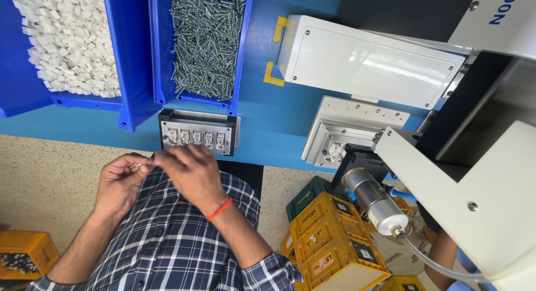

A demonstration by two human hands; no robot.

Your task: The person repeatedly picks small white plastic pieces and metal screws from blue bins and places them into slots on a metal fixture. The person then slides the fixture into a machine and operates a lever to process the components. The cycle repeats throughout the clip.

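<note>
My left hand (120,182) pinches a small white part (135,165) between thumb and fingers, just in front of my checked shirt. My right hand (187,168), with an orange band at the wrist, meets it from the right, and its fingertips close on the same small part. Both hands hover at the near edge of the blue table, right below a grey metal fixture (165,139) that holds a row of several small white parts in its slots. What lies under my right palm is hidden.
A blue bin of white plastic parts (70,39) and a blue bin of screws (206,42) stand behind the fixture. A white box (368,62), a metal nest (349,132) and a white machine with a silver cylinder (374,201) are at right. Yellow crates (329,241) sit on the floor.
</note>
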